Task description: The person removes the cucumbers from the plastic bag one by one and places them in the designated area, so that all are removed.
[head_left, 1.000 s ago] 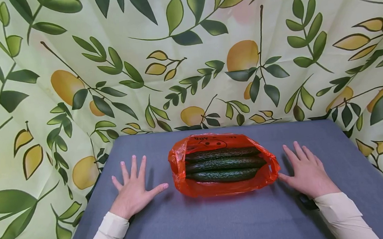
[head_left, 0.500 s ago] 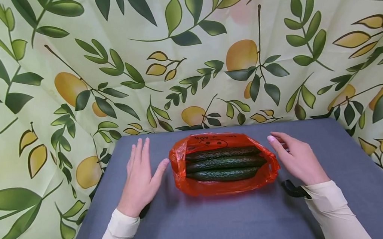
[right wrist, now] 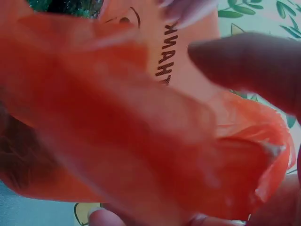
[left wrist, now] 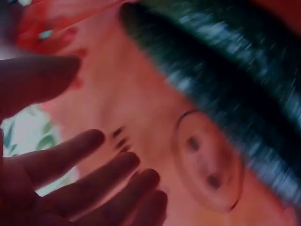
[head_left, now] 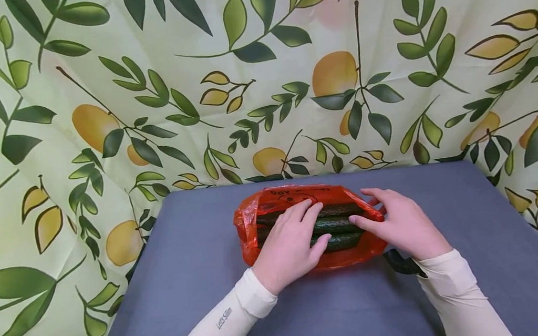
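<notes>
A red plastic bag (head_left: 352,256) lies on its side, its mouth facing up toward me. Inside, three dark green cucumbers (head_left: 337,226) are visible side by side. My left hand (head_left: 286,245) hovers over the bag's mouth, covering the left part of the cucumbers; its fingers look relaxed and hold nothing. In the left wrist view, those fingers (left wrist: 89,183) are before the printed inner wall. My right hand (head_left: 404,226) is at the bag's right end, thumb over the opening and fingers behind the rim. The right wrist view shows red plastic (right wrist: 141,127) between thumb and fingers, with the thumb apart.
The bag lies on a blue-grey covered table (head_left: 184,232). Behind and beside the table hangs a cloth (head_left: 143,19) printed with leaves and fruit. A black device (head_left: 402,263) is strapped under my right wrist.
My left hand has moved right from beside the bag to over its mouth. The right hand has come left onto the bag's right end. The bag has hardly shifted.
</notes>
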{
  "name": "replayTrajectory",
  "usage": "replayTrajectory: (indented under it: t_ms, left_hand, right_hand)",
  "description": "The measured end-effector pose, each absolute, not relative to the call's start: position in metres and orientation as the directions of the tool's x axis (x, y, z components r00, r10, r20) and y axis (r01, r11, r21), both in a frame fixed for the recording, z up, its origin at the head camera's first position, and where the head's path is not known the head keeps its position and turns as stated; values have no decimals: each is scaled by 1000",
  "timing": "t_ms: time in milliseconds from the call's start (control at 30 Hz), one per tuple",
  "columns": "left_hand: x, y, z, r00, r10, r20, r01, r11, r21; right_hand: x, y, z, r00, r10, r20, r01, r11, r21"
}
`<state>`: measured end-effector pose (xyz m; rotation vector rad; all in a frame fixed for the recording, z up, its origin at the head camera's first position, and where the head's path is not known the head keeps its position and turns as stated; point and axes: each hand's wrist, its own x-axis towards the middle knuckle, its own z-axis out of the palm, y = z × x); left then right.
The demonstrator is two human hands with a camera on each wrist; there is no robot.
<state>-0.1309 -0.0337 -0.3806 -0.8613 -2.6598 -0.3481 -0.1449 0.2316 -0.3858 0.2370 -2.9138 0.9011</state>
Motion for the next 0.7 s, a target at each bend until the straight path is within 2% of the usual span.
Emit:
replayTrajectory:
  t_ms: [100, 300, 500, 700]
  left_hand:
    - [-144, -20, -400, -812, 502, 297, 552, 826, 116]
    - [-160, -13, -421, -876, 412, 249, 458, 874, 163]
    - [-168, -13, -428, -892, 398, 216, 437, 880, 184]
    - [-170, -11, -432, -893, 392, 222, 426, 896, 129]
  right_hand:
    - [-146, 232, -387, -981, -128, 147, -189, 812, -553]
    - [-149, 231, -387, -973, -135, 185, -216, 810, -545]
    - [-150, 233, -387, -976, -130, 173, -205, 814, -543]
    - [-151, 233, -389, -982, -126, 141, -184, 810, -556]
